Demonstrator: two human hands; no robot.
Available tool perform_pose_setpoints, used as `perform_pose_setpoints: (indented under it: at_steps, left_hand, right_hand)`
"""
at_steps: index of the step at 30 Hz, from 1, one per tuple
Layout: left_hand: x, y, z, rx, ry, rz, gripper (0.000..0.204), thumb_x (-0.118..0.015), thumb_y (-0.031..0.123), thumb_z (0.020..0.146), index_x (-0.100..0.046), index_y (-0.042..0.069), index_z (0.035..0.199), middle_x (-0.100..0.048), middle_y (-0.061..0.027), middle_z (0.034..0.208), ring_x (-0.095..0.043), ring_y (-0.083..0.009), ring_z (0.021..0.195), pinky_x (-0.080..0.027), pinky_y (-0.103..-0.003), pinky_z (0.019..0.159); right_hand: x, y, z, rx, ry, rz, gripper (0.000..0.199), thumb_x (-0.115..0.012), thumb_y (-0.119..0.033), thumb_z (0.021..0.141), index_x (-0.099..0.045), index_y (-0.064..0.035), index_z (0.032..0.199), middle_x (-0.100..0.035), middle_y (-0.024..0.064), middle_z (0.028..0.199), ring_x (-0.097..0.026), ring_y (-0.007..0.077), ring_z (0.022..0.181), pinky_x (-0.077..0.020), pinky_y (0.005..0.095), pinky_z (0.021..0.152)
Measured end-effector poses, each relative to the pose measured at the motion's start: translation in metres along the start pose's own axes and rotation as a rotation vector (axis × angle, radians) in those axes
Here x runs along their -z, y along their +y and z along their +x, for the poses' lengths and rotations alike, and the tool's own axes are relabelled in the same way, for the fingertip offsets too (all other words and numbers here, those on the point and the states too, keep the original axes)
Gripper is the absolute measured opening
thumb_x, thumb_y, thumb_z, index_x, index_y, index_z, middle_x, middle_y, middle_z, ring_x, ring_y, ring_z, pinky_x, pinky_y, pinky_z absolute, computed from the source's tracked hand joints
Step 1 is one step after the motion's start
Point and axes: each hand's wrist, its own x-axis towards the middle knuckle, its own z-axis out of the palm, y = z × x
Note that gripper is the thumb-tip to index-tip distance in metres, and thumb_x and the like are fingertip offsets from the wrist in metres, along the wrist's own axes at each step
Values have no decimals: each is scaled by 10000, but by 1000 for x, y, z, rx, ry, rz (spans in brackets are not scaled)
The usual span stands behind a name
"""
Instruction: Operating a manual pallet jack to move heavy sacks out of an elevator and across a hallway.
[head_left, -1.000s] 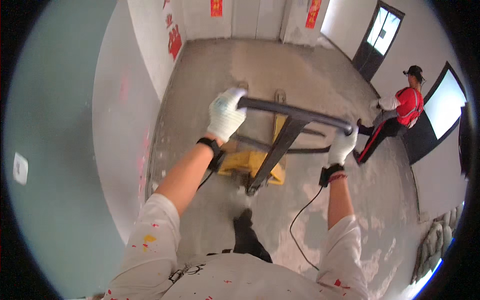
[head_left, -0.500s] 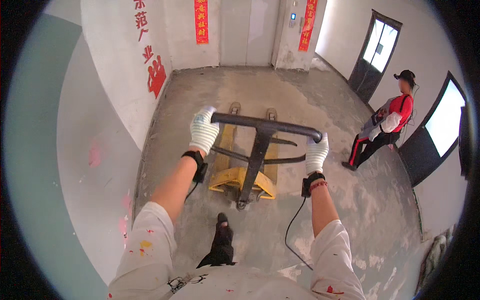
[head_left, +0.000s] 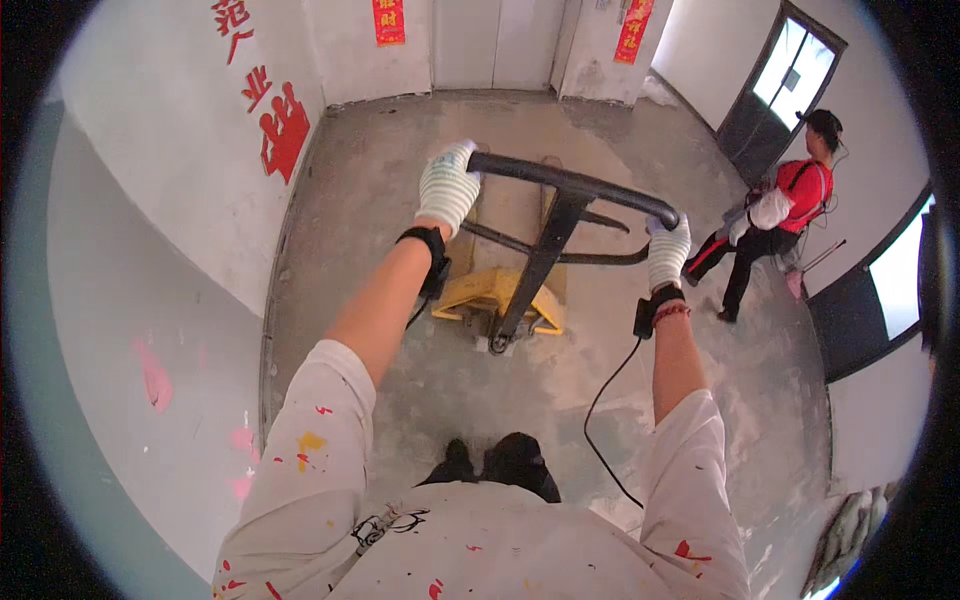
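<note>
Both my hands, in striped white gloves, grip the ends of a black pallet jack handle [head_left: 570, 183]. My left hand [head_left: 449, 185] is closed round the left end, and my right hand [head_left: 668, 252] is closed round the right end, a little lower in the picture. From the crossbar a black shaft runs down to the yellow pallet jack [head_left: 470, 290] on the floor ahead of me. Its two forks point away from me and are partly hidden behind the handle and my left hand. Black bands with small boxes and cables sit on both wrists.
Ahead stand closed grey doors [head_left: 495, 45] between red banners. A wall [head_left: 190, 230] with red lettering runs along the left. On the right a person [head_left: 800, 195] in a red top walks beside dark doors [head_left: 775, 95]. Worn concrete floor [head_left: 600, 420] lies around the jack.
The handle and both hands have shifted up and right in view, the crossbar more tilted. Both my legs now show below. The person on the right has taken a step and turned further away.
</note>
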Motion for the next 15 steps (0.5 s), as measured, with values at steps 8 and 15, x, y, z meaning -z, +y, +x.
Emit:
perform_pose_setpoints:
  at_steps: [8,15]
  left_hand:
    - [13,3,-21,99,33,14,481,-727,189,888,-665,121,1360,-675,-196,1359,-611,-394,1285,-488,-440,1089]
    - [77,-3,-67,-114,183,-17,339,-713,64,826,-689,45,1164,-722,-212,1144,-677,-421,1096,-540,-464,942]
  right_hand:
    - [37,-26,-27,14,-92,-14,237,-810,-125,868,-671,-34,1038,-721,62,911,-580,188,797,-523,339,802]
    - [87,-91,-136,-86,-122,323,213,-742,-6,878,-676,-19,1080,-730,59,939,-632,146,870,-532,305,821]
